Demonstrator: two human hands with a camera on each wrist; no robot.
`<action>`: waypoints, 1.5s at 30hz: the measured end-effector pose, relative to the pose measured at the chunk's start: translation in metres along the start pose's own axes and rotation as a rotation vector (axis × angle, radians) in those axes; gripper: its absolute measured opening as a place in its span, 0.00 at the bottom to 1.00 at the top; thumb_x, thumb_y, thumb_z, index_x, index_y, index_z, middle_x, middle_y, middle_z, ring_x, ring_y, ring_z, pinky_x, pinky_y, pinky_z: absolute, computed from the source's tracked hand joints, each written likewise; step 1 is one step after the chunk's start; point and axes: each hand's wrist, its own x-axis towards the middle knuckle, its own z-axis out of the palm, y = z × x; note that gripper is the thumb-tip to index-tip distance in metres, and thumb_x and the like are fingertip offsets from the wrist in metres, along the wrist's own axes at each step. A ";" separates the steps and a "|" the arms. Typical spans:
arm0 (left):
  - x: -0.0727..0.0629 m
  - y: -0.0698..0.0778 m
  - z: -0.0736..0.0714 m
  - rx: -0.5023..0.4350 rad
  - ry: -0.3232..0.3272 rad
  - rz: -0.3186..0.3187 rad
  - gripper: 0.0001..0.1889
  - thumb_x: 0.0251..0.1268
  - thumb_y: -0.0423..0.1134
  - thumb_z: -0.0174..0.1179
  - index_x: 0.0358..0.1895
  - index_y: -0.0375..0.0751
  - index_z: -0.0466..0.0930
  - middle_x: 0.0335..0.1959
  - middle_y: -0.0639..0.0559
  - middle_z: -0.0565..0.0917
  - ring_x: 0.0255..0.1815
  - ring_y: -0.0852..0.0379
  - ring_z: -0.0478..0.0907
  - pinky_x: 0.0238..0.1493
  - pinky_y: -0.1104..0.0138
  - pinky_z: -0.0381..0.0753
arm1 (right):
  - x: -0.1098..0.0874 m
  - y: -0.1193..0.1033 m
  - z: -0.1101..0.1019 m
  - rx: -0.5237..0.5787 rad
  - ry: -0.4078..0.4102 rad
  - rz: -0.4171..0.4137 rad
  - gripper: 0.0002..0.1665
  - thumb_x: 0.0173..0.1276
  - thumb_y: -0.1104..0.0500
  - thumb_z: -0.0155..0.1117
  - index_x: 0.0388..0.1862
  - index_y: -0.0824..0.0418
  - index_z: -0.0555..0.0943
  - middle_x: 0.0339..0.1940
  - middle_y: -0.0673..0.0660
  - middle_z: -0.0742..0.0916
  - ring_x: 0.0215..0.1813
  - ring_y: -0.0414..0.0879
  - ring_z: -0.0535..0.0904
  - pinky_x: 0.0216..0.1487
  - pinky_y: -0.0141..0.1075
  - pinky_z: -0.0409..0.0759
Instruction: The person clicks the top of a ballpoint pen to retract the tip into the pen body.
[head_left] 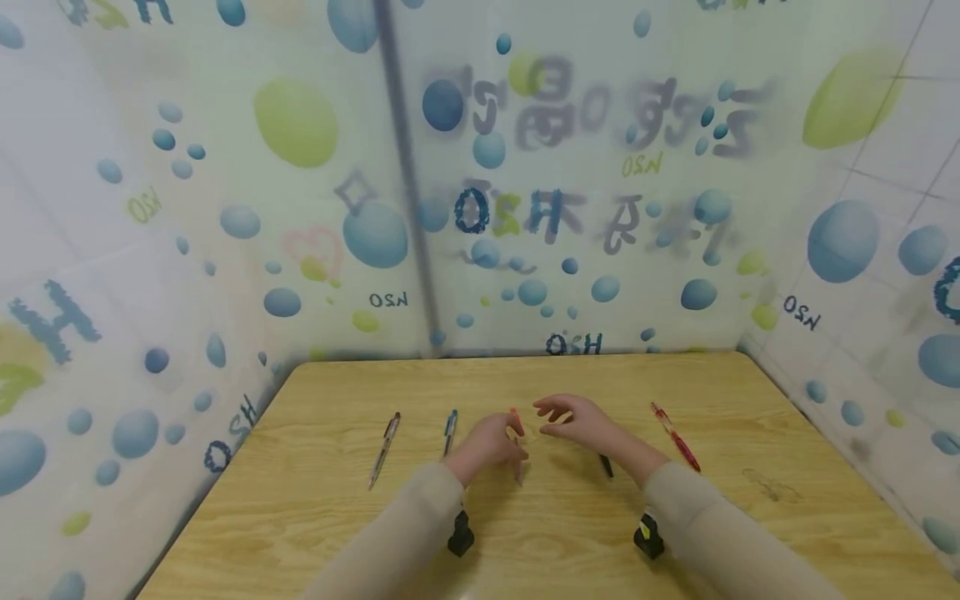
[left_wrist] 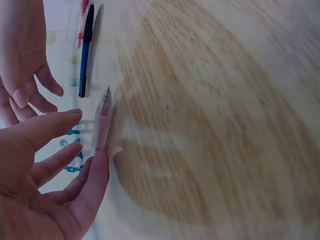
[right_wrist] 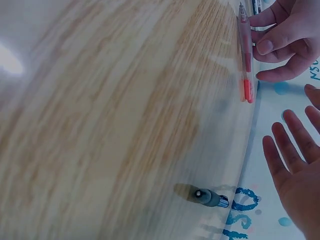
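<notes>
My left hand [head_left: 487,442] is over a pink pen with a red end [left_wrist: 103,122] that lies on the table. Its fingers are spread beside the barrel, and the thumb stands apart from it. Whether a fingertip touches the pen I cannot tell. In the right wrist view the pen's red end [right_wrist: 248,91] shows. Just to the right, my right hand [head_left: 581,421] hovers with relaxed, parted fingers and holds nothing. Beneath the right forearm lies a dark pen [head_left: 606,465], partly hidden in the head view; the left wrist view shows its blue-black barrel [left_wrist: 87,55].
On the wooden table [head_left: 315,517], a clear pen with a dark top [head_left: 384,450] and a blue-topped pen [head_left: 450,432] lie to the left. A red pen [head_left: 677,439] lies at the right. A bubble-printed curtain [head_left: 525,275] hangs behind the table.
</notes>
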 end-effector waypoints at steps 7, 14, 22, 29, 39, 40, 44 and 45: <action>0.006 -0.001 0.005 0.106 0.002 0.040 0.12 0.52 0.35 0.74 0.38 0.38 0.83 0.31 0.53 0.79 0.29 0.57 0.74 0.35 0.62 0.76 | 0.007 0.000 0.005 -0.017 -0.012 0.020 0.23 0.69 0.62 0.64 0.62 0.65 0.76 0.52 0.61 0.83 0.50 0.52 0.79 0.46 0.46 0.79; 0.010 0.000 0.008 0.076 -0.028 0.030 0.09 0.51 0.29 0.72 0.34 0.37 0.82 0.28 0.53 0.78 0.24 0.60 0.75 0.31 0.67 0.77 | 0.009 0.003 0.007 -0.016 -0.003 0.066 0.22 0.68 0.61 0.65 0.60 0.64 0.78 0.50 0.58 0.84 0.49 0.50 0.79 0.47 0.47 0.78; 0.005 0.003 0.007 0.023 -0.016 0.018 0.07 0.52 0.26 0.68 0.34 0.37 0.82 0.23 0.55 0.78 0.20 0.61 0.74 0.26 0.68 0.73 | 0.009 0.002 0.006 -0.023 0.000 0.069 0.22 0.69 0.60 0.65 0.61 0.63 0.78 0.50 0.57 0.84 0.49 0.50 0.78 0.47 0.48 0.77; -0.001 0.002 0.004 -0.063 -0.037 -0.020 0.08 0.53 0.25 0.66 0.37 0.37 0.83 0.23 0.53 0.79 0.19 0.60 0.73 0.24 0.69 0.72 | 0.009 0.003 0.006 -0.040 0.017 0.070 0.22 0.68 0.61 0.65 0.60 0.64 0.78 0.49 0.57 0.84 0.48 0.50 0.79 0.46 0.47 0.78; -0.008 0.003 -0.003 -0.187 -0.015 -0.006 0.11 0.54 0.24 0.65 0.41 0.36 0.81 0.29 0.49 0.79 0.25 0.56 0.76 0.26 0.65 0.76 | 0.011 -0.003 0.004 -0.003 0.090 0.076 0.25 0.70 0.59 0.64 0.64 0.63 0.76 0.48 0.56 0.84 0.49 0.50 0.79 0.46 0.47 0.79; -0.009 0.004 -0.003 -0.199 -0.011 0.002 0.11 0.54 0.24 0.65 0.41 0.36 0.81 0.29 0.49 0.79 0.25 0.56 0.76 0.26 0.65 0.76 | 0.011 -0.004 0.003 0.006 0.097 0.079 0.25 0.69 0.59 0.65 0.64 0.62 0.76 0.48 0.55 0.84 0.49 0.50 0.79 0.46 0.46 0.79; -0.016 0.011 -0.007 -0.277 -0.008 0.028 0.11 0.57 0.23 0.63 0.44 0.33 0.79 0.30 0.47 0.78 0.24 0.55 0.76 0.26 0.61 0.79 | 0.012 -0.010 0.003 0.032 0.130 0.073 0.28 0.69 0.57 0.65 0.67 0.59 0.73 0.49 0.54 0.84 0.49 0.49 0.79 0.45 0.46 0.79; -0.017 0.012 -0.008 -0.301 -0.009 0.033 0.12 0.57 0.23 0.63 0.45 0.32 0.79 0.31 0.47 0.77 0.24 0.54 0.76 0.27 0.60 0.80 | 0.013 -0.011 0.003 0.036 0.141 0.069 0.29 0.69 0.57 0.65 0.68 0.58 0.73 0.49 0.54 0.84 0.49 0.49 0.79 0.45 0.45 0.79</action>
